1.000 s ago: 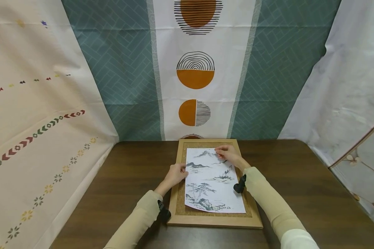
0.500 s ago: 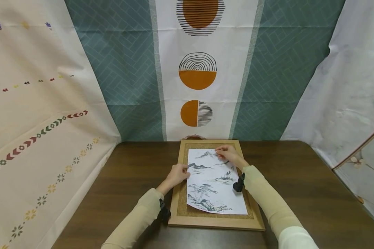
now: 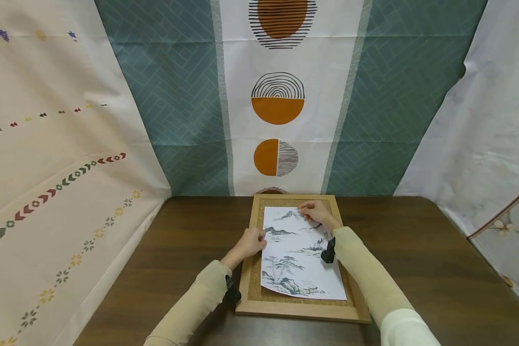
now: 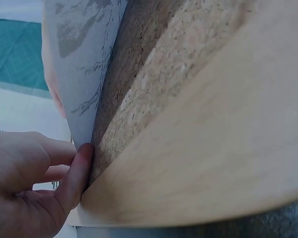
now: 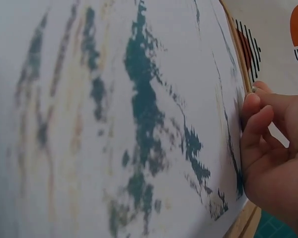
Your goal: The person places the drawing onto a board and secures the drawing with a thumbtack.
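Observation:
A white sheet of paper (image 3: pixel 302 269) printed with an ink landscape lies over a wood-framed cork board (image 3: pixel 254 288). Its lower left corner curls slightly upward. My left hand (image 3: pixel 252 241) is at the sheet's left edge, pinching it between thumb (image 4: pixel 82 166) and fingers. Near the top edge, my right hand (image 3: pixel 316 211) is over the paper, with the fingertips together. Between them, in the right wrist view, shows a small pale pin head (image 5: pixel 254 89); the rest of it is hidden by the fingers. The sheet's upper right corner is hidden under the right hand.
The board lies on a dark brown wooden table (image 3: pixel 199 226). A patterned cloth (image 3: pixel 186 96) hangs behind the table's far edge, with further cloths (image 3: pixel 91 192) at the left and right. Black wrist cameras (image 3: pixel 328 252) sit on both sleeves.
The head view has shifted slightly, so the board appears farther right. My right hand has moved a little left along the paper's top. The left hand keeps its place on the edge.

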A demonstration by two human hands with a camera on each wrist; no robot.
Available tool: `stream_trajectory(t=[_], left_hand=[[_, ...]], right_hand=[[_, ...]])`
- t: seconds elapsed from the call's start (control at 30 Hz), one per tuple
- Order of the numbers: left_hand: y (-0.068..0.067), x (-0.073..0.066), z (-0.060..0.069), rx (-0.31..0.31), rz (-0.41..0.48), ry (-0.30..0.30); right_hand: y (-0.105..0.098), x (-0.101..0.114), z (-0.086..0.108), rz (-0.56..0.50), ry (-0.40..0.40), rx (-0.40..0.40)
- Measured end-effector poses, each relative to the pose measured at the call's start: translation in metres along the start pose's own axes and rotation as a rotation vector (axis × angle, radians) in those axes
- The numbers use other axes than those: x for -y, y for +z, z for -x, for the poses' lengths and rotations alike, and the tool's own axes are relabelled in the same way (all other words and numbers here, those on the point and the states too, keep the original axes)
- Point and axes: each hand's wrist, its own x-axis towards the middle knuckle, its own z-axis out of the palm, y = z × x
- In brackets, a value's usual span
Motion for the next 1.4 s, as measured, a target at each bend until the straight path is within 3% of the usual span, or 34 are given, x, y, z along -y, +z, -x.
stream_trajectory(t=[0.3,0.53,0.87,1.17,1.4], left_hand=[[0.001,-0.001,0.002,-0.008,-0.016,-0.02],[0.005,-0.002,0.003,-0.007,-0.029,0.003],[0.003,-0.002,0.004,-0.019,-0.027,0.022],[0.002,-0.007,0.002,-0.038,-0.099,0.058],[0.004,-0.004,0.002,-0.052,-0.099,0.077]], right_hand=[[0.005,0.005,0.0,0.05,-0.031,0.001],[0.012,0.006,-0.006,0.083,0.023,-0.068],[0.016,0.012,-0.01,0.098,0.052,-0.105],[0.018,0.012,-0.018,0.074,0.111,-0.178],[0.019,0.01,-0.02,-0.02,0.17,-0.227]])
